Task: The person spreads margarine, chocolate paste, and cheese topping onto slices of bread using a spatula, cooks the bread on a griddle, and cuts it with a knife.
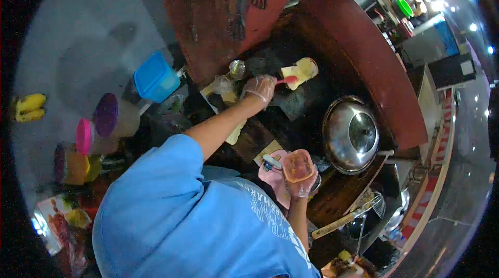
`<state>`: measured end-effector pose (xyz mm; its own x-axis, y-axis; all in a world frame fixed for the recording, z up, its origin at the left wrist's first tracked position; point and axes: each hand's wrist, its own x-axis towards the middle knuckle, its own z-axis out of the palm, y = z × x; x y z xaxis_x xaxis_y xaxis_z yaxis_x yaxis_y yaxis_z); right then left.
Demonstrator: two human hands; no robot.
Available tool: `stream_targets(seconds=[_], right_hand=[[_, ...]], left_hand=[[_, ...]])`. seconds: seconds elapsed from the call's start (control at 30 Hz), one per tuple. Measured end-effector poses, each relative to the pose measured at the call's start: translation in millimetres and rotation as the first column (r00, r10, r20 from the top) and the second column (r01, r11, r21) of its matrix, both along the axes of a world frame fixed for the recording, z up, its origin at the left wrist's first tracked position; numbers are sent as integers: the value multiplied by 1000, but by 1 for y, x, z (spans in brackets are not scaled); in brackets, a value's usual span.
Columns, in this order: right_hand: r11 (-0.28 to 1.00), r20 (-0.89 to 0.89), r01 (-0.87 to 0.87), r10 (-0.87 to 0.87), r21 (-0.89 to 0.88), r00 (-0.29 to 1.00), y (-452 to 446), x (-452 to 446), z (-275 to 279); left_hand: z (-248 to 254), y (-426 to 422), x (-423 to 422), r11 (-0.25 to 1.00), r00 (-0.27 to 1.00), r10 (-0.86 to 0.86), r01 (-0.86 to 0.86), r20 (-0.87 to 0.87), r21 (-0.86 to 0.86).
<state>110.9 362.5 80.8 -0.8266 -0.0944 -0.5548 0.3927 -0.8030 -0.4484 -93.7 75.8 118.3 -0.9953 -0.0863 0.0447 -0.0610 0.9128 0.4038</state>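
My gloved left hand (pixel 261 89) is closed around a small tool with a red head (pixel 288 79), a brush or a spatula; I cannot tell which. Its head touches a pale yellow, bread-like piece (pixel 300 73) on the dark griddle (pixel 293 105). Lower down, my right hand (pixel 302 187), also in a clear glove, grips a square tub (pixel 298 165) with reddish-brown contents. A pink cloth or bag (pixel 275 178) lies beside the tub, with a small light-handled item (pixel 271 162) over it.
A domed steel lid (pixel 351 135) sits right of the griddle, inside a curved red-brown guard (pixel 371 52). Utensils hang on a board (pixel 218 13) above. A blue-lidded container (pixel 156 78) stands at left. A wooden-handled strainer (pixel 345 220) lies at lower right.
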Motion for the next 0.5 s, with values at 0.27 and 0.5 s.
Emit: stream_targets(seconds=[0.27,0.5], right_hand=[[973,-1,-106,108,-206,994,-9,-5,11],[996,34,-72,70,58,997,-15,-2,16]], left_hand=[[-35,-15,-35,993,954,-111,121,279,-18],[-65,-17,-49,988,990,35,-55,138,144]])
